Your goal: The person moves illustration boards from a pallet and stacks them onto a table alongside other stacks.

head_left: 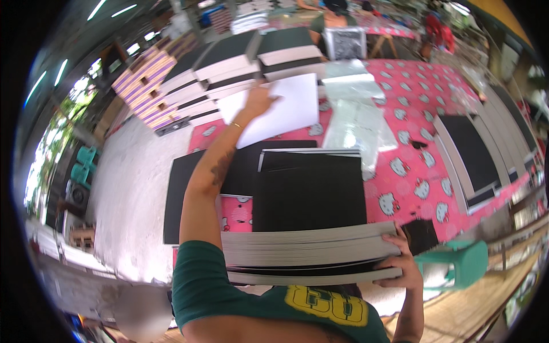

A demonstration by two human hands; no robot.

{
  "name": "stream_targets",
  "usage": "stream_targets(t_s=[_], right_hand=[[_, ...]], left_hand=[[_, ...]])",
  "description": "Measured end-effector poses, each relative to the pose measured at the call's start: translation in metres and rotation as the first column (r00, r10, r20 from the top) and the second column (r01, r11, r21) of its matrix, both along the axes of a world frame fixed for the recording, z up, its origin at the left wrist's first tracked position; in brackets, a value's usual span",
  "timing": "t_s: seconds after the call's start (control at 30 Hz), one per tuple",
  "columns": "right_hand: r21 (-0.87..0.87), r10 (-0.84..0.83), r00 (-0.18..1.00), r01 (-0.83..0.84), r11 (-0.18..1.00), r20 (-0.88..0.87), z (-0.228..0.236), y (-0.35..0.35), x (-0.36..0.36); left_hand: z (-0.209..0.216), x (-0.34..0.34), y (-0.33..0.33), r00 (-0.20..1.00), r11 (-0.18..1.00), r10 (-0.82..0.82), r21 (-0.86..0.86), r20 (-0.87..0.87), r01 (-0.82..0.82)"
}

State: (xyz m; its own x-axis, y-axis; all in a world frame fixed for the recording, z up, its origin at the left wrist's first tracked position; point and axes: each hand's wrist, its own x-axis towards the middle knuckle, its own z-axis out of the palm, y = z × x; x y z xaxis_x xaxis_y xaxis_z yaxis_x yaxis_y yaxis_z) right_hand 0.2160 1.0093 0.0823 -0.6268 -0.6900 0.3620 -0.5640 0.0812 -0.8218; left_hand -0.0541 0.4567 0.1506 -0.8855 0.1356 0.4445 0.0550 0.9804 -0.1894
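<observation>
My left hand [260, 102] reaches far forward over a large white sheet [297, 106] in front of the board stacks. Its thumb stands apart from the other fingers, which are slightly blurred; whether it pinches the sheet is not clear. Close to my body, my right hand [402, 263] grips the right end of a thick stack of grey-edged boards [309, 248]. Its fingers are spread along the edge, around a dark gap low in the stack. Just beyond lie black boards [309, 191] with pale sheets showing at their far edge. Another black board [180, 200] lies to the left, partly behind my arm.
Black-topped board stacks [229, 51] line the table's far left, with more [472, 148] at right. Clear plastic sheets [354, 114] lie on the pink patterned tablecloth [400, 166]. A green stool [457, 263] stands at right. Another person [333, 22] is across the table.
</observation>
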Motion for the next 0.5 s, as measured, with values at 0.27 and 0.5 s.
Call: stream_targets(t_s=[0.27,0.5], right_hand=[[-0.047,-0.091,0.995,0.09,0.995,-0.033,-0.007,0.006,-0.002],[-0.063,-0.166,0.985,0.163,0.985,-0.043,0.001,0.002,-0.003]], left_hand=[[0.052,0.294,0.226,0.384,0.801,-0.577,0.409,0.721,0.437],[0.019,0.326,0.249,0.607,0.895,-0.444,0.297,0.659,0.333]])
